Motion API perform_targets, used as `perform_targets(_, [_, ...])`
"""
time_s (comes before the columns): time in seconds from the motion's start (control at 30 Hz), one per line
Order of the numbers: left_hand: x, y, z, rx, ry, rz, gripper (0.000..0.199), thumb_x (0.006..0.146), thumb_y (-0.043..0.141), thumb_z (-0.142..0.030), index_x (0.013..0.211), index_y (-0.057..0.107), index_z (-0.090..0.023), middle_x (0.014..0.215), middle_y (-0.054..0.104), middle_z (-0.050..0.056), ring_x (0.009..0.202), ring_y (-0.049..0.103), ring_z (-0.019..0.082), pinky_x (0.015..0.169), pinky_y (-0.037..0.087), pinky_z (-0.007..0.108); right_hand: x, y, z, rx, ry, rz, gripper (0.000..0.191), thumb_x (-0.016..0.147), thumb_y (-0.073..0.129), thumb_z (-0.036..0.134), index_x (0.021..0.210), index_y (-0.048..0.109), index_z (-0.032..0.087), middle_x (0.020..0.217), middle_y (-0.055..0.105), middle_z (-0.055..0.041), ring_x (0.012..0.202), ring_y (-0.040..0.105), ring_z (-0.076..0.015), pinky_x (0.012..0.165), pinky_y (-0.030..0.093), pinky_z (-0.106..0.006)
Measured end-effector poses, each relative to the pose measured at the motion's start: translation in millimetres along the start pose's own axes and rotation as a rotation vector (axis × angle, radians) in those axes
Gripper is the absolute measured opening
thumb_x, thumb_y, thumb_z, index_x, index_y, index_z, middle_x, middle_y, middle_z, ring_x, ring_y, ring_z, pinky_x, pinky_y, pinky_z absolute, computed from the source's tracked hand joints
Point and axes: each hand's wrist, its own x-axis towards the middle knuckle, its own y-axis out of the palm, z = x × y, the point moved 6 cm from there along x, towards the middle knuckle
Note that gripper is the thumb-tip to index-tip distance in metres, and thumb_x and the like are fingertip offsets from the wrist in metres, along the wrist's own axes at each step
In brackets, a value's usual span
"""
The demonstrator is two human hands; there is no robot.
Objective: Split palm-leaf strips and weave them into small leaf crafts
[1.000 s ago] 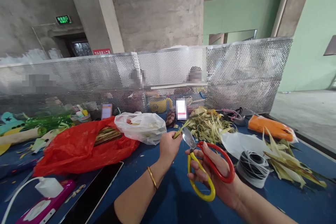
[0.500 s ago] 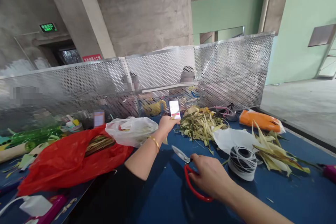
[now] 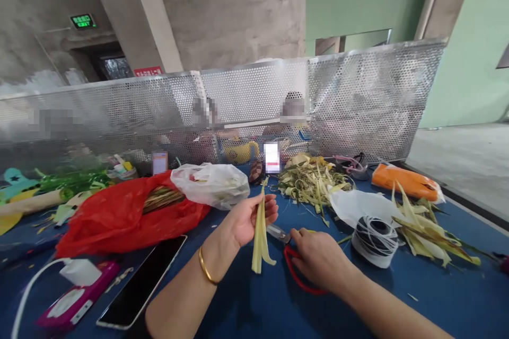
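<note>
In the head view my left hand [image 3: 252, 217] is turned partly palm up, thumb pressing a pale yellow-green strip of dried husk [image 3: 260, 241] against the fingers. The strip hangs down and splits into two tails. To its right, my right hand [image 3: 318, 254] grips red-handled scissors [image 3: 294, 270]. Their blades point left toward the strip, with the tips out of sight near my left fingers; whether they touch the strip, I cannot tell. A pile of husk scraps [image 3: 310, 180] lies beyond both hands. A spool of grey-white cord [image 3: 375, 243] stands right of my right hand.
Left are a red plastic bag [image 3: 115, 222], a clear bag [image 3: 212, 185], a dark-screened phone [image 3: 145, 280] and a purple power strip [image 3: 75, 299]. Loose husks [image 3: 425, 228] and an orange pack [image 3: 407, 183] lie right. A perforated metal screen [image 3: 254, 100] backs the blue table [image 3: 222, 296].
My left hand has drawn back from near the upright lit phone and turned, bringing the husk strip beside the scissors. My right hand keeps the scissors in nearly the same place. The view has shifted slightly.
</note>
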Motion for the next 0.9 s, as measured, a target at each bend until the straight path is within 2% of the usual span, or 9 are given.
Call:
perform_targets(0.13, [-20.0, -17.4, 26.2, -0.354, -0.144, 0.052, 0.022, 0.093, 0.048, -0.023, 0.1, 0.064, -0.009, 0.088, 0.07, 0.01, 0.082, 0.069, 0.018, 0.079, 0.055, 0.033, 2.0, -1.5, -0.7, -0.042, -0.043, -0.015, 0.01, 0.084, 0.055, 0.02, 0.087, 0.063, 0.015, 0.081, 0.065, -0.0105, 0.073, 0.064, -0.025, 0.059, 0.042, -0.032])
perform_targets(0.2, [-22.7, -22.8, 34.4, -0.392, -0.157, 0.06, 0.023, 0.092, 0.05, -0.024, 0.104, 0.065, -0.01, 0.091, 0.071, 0.01, 0.083, 0.07, 0.018, 0.078, 0.055, 0.031, 2.5, -9.1, 1.1, -0.073, -0.077, -0.122, 0.012, 0.086, 0.054, 0.02, 0.087, 0.064, 0.015, 0.088, 0.065, -0.0125, 0.08, 0.063, -0.0272, 0.063, 0.045, -0.034])
perform_targets(0.27, [-22.8, -24.0, 42.9, -0.412, -0.164, 0.062, 0.024, 0.091, 0.052, -0.024, 0.107, 0.065, -0.011, 0.09, 0.071, 0.009, 0.08, 0.069, 0.017, 0.075, 0.055, 0.03, 0.7, -19.7, 6.9, -0.058, -0.145, -0.298, 0.02, 0.09, 0.051, 0.02, 0.104, 0.063, 0.013, 0.101, 0.065, -0.0152, 0.09, 0.062, -0.0277, 0.07, 0.048, -0.036])
perform_targets(0.37, [-22.4, -15.9, 58.8, -0.439, -0.214, 0.106, 0.023, 0.089, 0.054, -0.021, 0.107, 0.064, -0.011, 0.08, 0.07, 0.006, 0.068, 0.067, 0.014, 0.069, 0.054, 0.027, -5.2, -26.6, 22.3, 0.012, -0.313, -0.458, 0.034, 0.095, 0.044, 0.02, 0.127, 0.053, 0.015, 0.117, 0.062, -0.0159, 0.1, 0.06, -0.0248, 0.082, 0.048, -0.036])
perform_targets(0.5, [-28.2, 2.7, 79.1, -0.46, -0.356, 0.241, 0.016, 0.089, 0.054, -0.022, 0.096, 0.064, -0.011, 0.071, 0.065, 0.003, 0.06, 0.064, 0.011, 0.063, 0.051, 0.021, -10.2, -23.1, 38.4, 0.156, -0.446, -0.415, 0.033, 0.095, 0.042, 0.017, 0.124, 0.057, 0.022, 0.111, 0.065, -0.0124, 0.097, 0.061, -0.0236, 0.084, 0.047, -0.038])
perform_targets(0.6, [-33.3, 4.4, 84.8, -0.38, -0.352, 0.231, 0.031, 0.094, 0.044, -0.034, 0.08, 0.06, -0.011, 0.065, 0.061, 0.003, 0.055, 0.06, 0.011, 0.058, 0.049, 0.022, -11.7, -29.2, 33.8, 0.316, -0.373, -0.454, 0.027, 0.093, 0.045, 0.021, 0.114, 0.063, 0.022, 0.101, 0.067, -0.0115, 0.088, 0.062, -0.0228, 0.078, 0.047, -0.037])
perform_targets(0.7, [-35.6, -6.1, 75.7, -0.126, -0.139, 0.091, 0.024, 0.089, 0.052, -0.036, 0.085, 0.058, -0.014, 0.069, 0.064, 0.003, 0.057, 0.06, 0.013, 0.054, 0.048, 0.024, -7.6, -38.2, 15.3, 0.465, -0.15, -0.538, 0.019, 0.092, 0.046, 0.024, 0.093, 0.065, 0.02, 0.088, 0.065, -0.0092, 0.079, 0.059, -0.0205, 0.071, 0.046, -0.033])
perform_targets(0.77, [-38.2, -8.9, 67.5, 0.007, -0.022, 0.053, 0.021, 0.081, 0.063, -0.031, 0.094, 0.058, -0.015, 0.072, 0.066, 0.003, 0.059, 0.062, 0.013, 0.054, 0.047, 0.023, -0.4, -40.0, 2.2, 0.578, 0.008, -0.537, 0.023, 0.091, 0.049, 0.03, 0.074, 0.06, 0.02, 0.073, 0.059, -0.0048, 0.068, 0.054, -0.0174, 0.063, 0.043, -0.029])
perform_targets(0.9, [-40.4, -0.6, 66.9, 0.087, -0.055, 0.217, 0.028, 0.071, 0.067, -0.027, 0.097, 0.064, -0.015, 0.076, 0.069, 0.005, 0.058, 0.062, 0.012, 0.054, 0.047, 0.023, 19.6, -28.5, -9.8, 0.958, 0.155, -0.361, 0.03, 0.087, 0.055, 0.038, 0.065, 0.052, 0.02, 0.061, 0.05, 0.0019, 0.058, 0.047, -0.0132, 0.054, 0.037, -0.025])
